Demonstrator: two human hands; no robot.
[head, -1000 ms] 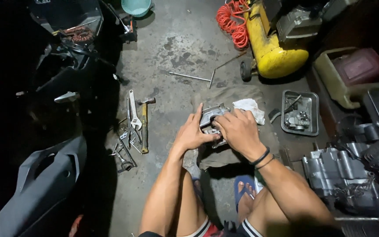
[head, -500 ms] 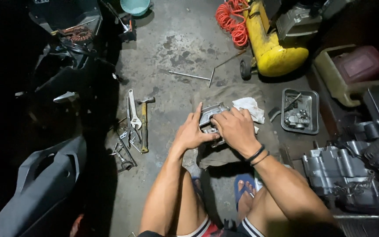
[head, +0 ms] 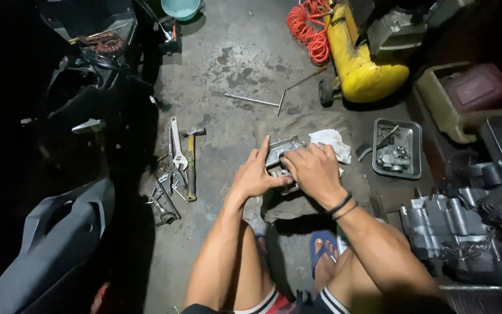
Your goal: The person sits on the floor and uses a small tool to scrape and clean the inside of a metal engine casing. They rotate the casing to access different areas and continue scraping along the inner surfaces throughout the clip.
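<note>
Both my hands hold a grey metal engine part (head: 279,152) just above a brown cloth (head: 321,125) spread on the concrete floor. My left hand (head: 255,173) grips its left side with the fingers pointing up. From the right, my right hand (head: 314,170) covers most of the part; two dark bands sit on that wrist. A white rag (head: 331,142) lies right behind my right hand.
A hammer (head: 191,163), wrenches (head: 176,152) and small tools lie to the left. A T-handle wrench (head: 261,102) lies further back. A metal tray (head: 397,148) of parts and an engine block (head: 445,229) are on the right. A yellow compressor (head: 361,58) stands behind. A grey scooter panel (head: 53,232) is at left.
My hands and the part have stayed in nearly the same place; my right hand has shifted slightly over the part.
</note>
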